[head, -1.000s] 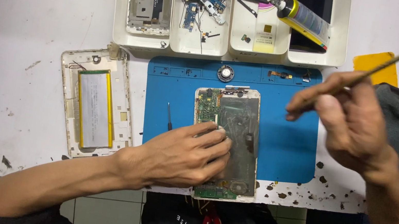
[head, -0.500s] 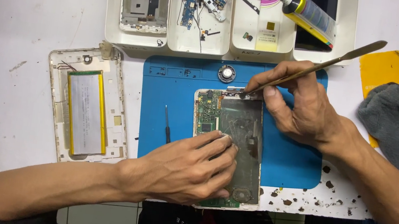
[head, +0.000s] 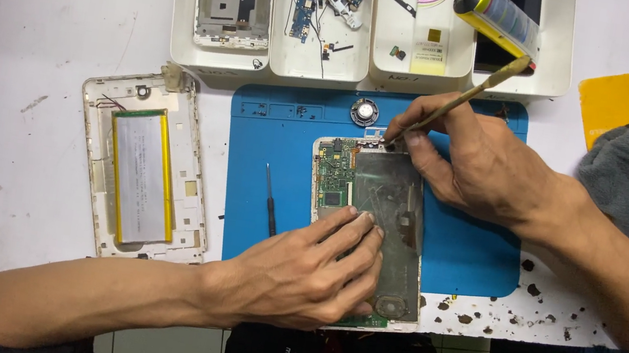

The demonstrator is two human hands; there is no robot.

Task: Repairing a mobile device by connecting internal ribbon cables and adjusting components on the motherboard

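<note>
Flat hand is pinning the opened tablet while a thin tool is working at its top edge.

The left hand [head: 301, 273], fingers together and flat, is pressing on the opened white-framed tablet with its green circuit board and grey metal shield [head: 373, 226], which is lying on the blue silicone work mat [head: 467, 255], steadying it. The right hand [head: 480, 167] is pinching a slim metal spudger [head: 465, 98], its tip touching the tablet's 12 o'clock edge. A small black screwdriver [head: 270, 199] is lying at 9 o'clock, within reach.
</note>
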